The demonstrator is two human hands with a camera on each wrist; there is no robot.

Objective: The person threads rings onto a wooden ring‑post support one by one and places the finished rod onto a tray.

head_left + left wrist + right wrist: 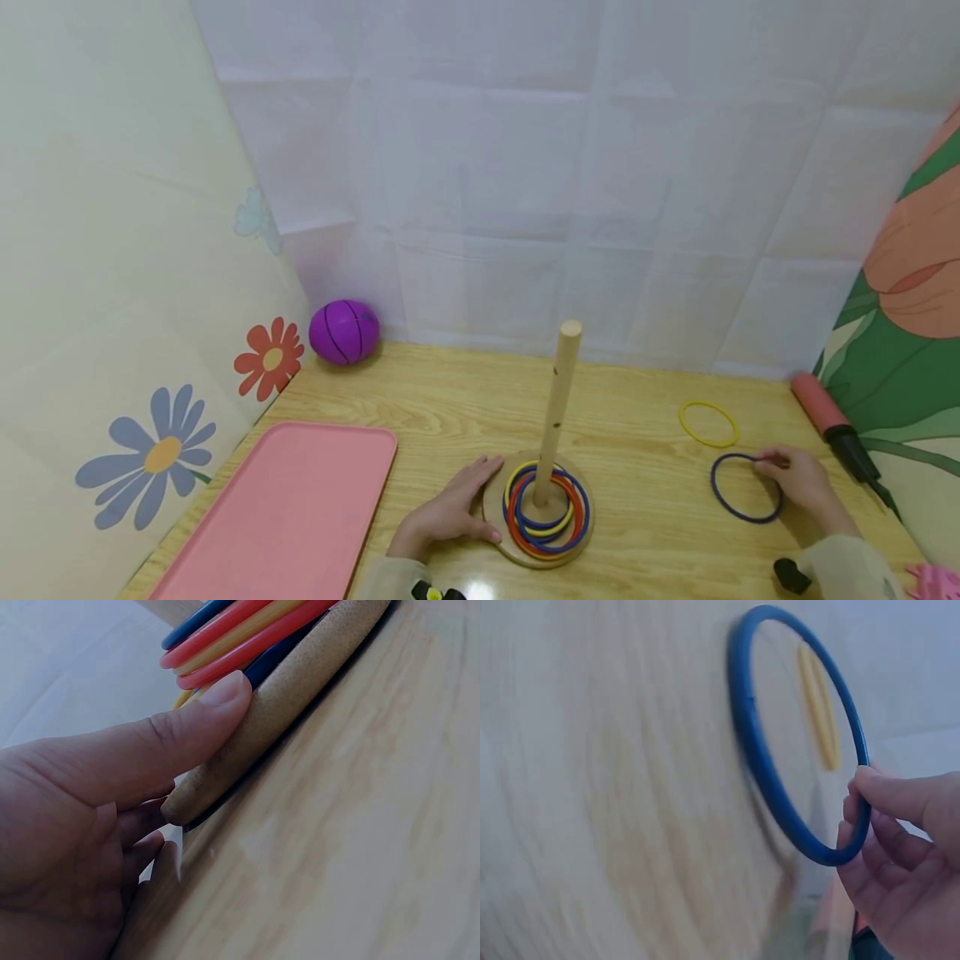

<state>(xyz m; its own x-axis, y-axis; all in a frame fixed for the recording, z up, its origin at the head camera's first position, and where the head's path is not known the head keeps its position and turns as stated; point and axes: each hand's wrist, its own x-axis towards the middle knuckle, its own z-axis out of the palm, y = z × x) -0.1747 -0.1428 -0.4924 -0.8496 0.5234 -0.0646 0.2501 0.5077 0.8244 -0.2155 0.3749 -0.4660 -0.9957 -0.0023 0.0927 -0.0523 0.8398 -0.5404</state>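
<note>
A wooden ring-toss stand (pixel 557 408) has an upright peg and a round base (pixel 300 679). Blue, red and yellow rings (pixel 525 537) lie stacked around the peg's foot. My left hand (pixel 453 508) holds the base at its left edge. Its thumb (pixel 191 720) lies over the rim, with the other fingers partly hidden beyond it. Over on the right, my right hand (pixel 798 479) pinches a blue ring (pixel 761 754) between thumb and fingers; the ring is tilted, close over the table. Behind it a yellow ring (pixel 708 423) lies flat on the tabletop.
A pink tray (pixel 285 500) sits at the left of the wooden table (pixel 637 467). In the back left corner is a purple ball (pixel 345 332). A pink and black pump (pixel 832 421) lies along the right edge, and a pink object (pixel 933 581) shows at the lower right corner.
</note>
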